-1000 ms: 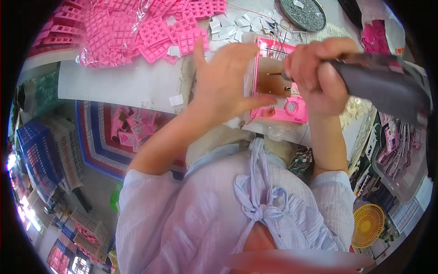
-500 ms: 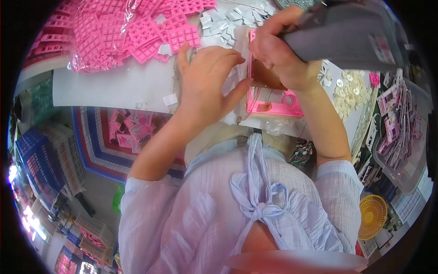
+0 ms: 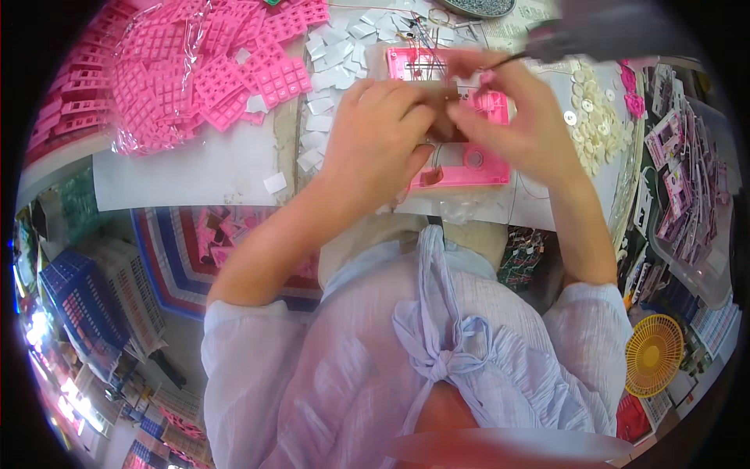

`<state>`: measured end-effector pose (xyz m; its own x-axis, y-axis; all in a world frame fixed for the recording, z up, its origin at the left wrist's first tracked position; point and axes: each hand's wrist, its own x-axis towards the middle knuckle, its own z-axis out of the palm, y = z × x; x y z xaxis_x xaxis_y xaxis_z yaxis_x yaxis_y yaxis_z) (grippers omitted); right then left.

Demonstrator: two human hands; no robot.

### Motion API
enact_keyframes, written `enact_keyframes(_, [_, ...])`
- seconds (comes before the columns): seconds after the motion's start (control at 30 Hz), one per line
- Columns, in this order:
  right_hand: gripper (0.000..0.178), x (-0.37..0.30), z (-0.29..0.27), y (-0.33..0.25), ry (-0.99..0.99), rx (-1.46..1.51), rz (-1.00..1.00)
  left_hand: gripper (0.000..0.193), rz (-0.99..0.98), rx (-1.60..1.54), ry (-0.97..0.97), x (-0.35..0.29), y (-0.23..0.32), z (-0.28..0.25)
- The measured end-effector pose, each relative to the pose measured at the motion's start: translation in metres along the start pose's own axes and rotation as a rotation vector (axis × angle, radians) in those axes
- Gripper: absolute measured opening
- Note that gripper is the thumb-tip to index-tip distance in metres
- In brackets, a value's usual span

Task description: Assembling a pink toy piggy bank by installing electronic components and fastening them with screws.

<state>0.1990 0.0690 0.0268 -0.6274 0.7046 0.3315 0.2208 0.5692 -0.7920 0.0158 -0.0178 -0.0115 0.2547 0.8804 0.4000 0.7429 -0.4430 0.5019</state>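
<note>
Change: since the earlier frames both hands had come lower and closer together over the pink tray, and the dark tool had swung up to the top right edge.
Left hand: the left hand (image 3: 375,141) lay curled, knuckles up, fingers bent onto a small brownish piece (image 3: 447,129) that it met with the other hand.
Right hand: the right hand (image 3: 519,125) pinched the same piece from the right, fingertips touching the left fingers; whether it also gripped the dark tool (image 3: 601,35) could not be told, as that was blurred.
Pink tray: the flat pink tray (image 3: 469,164) lay on the white counter (image 3: 195,172), directly under both hands and partly hidden by them.
Left of hands: loose white squares (image 3: 328,70) were scattered just beside the left hand; a clear bag of pink grids (image 3: 180,78) sat further left.
Right of hands: pale round buttons (image 3: 594,117) were heaped near the right wrist.
Below: a yellow fan (image 3: 652,356) sat at the lower right.
</note>
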Motion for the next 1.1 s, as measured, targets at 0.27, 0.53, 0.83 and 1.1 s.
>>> enact_keyframes(0.27, [0.020,-0.054,0.007,0.011,-0.155,-0.420,-0.323,0.028,0.051,0.162,-0.124,0.005,0.001,-0.002])
enact_keyframes(0.53, [0.016,-0.053,0.018,0.016,-0.141,-0.422,-0.390,0.026,0.147,0.176,-0.100,0.005,-0.006,0.000])
enact_keyframes(0.83, [0.018,-0.047,0.015,0.010,-0.217,-0.408,-0.376,0.024,0.166,0.099,-0.084,0.003,-0.020,-0.001])
enact_keyframes(1.1, [0.017,-0.041,0.011,0.011,-0.275,-0.366,-0.470,0.031,0.164,0.104,-0.098,0.003,-0.019,-0.003])
